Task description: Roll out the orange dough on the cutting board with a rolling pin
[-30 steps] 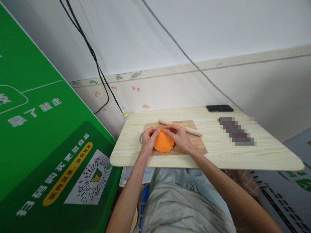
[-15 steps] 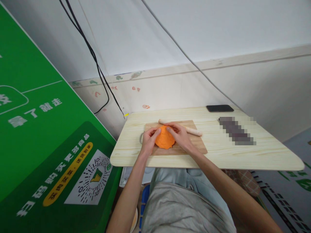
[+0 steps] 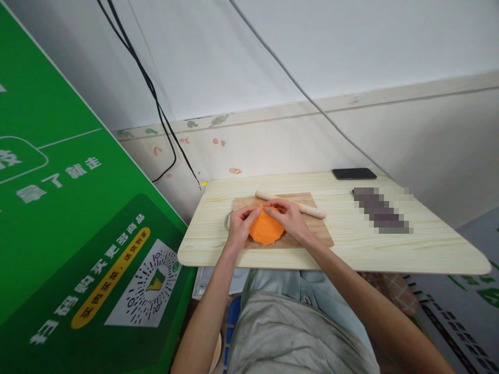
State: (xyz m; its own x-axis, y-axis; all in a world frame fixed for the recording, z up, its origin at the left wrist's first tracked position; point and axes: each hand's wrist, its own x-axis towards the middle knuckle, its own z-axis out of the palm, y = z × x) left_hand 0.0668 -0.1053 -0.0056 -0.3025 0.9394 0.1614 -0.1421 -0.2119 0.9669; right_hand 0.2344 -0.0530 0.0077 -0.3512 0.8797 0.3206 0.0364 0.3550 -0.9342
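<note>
A flat lump of orange dough (image 3: 266, 230) lies on a wooden cutting board (image 3: 315, 235) on a light wooden table (image 3: 351, 249). My left hand (image 3: 240, 224) curls round the dough's left edge, thumb on its top. My right hand (image 3: 287, 218) curls round its right and far edge, fingertips pinching the rim. Both sets of fingers meet at the far side of the dough. A wooden rolling pin (image 3: 307, 209) lies along the board's far edge, just behind my right hand.
A black phone (image 3: 354, 173) lies at the table's far right edge. A blurred dark object (image 3: 380, 210) rests on the right part of the table. A metal ring (image 3: 226, 221) peeks out left of the board. A green printed panel (image 3: 74, 218) leans at left; black cables (image 3: 156, 98) hang on the wall.
Both hands stay on the dough. Their fingers have shifted slightly along its far rim, and the dough's outline has changed a little. The view moved a touch.
</note>
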